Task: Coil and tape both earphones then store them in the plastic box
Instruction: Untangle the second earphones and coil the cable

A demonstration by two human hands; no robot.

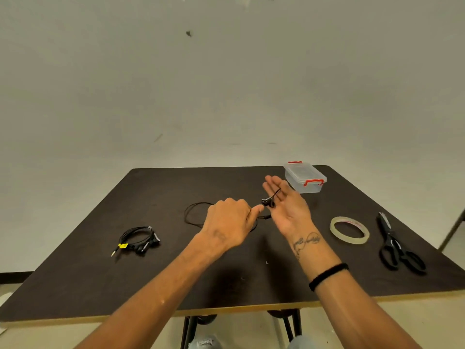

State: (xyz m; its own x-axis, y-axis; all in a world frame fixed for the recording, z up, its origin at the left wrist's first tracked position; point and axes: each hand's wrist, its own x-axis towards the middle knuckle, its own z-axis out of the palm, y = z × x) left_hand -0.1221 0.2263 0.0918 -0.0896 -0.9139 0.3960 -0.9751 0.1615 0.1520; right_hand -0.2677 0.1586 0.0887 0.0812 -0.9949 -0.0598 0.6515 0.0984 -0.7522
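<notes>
One black earphone (137, 240) lies coiled at the table's left, with a yellow tag near its plug. The second black earphone's cable (192, 211) lies loose in a loop on the table in the middle. Its earbuds (268, 202) rest on the palm of my right hand (286, 205), which is held open with straight fingers. My left hand (229, 222) hovers over the loop with its fingers curled round the cable and its thumb pointing at the earbuds. The clear plastic box (305, 178) with red clips stands shut at the back right, just behind my right hand.
A roll of clear tape (349, 230) lies flat to the right of my right wrist. Black scissors (396, 246) lie further right, near the edge of the dark table (75, 285). A bare wall rises behind the table.
</notes>
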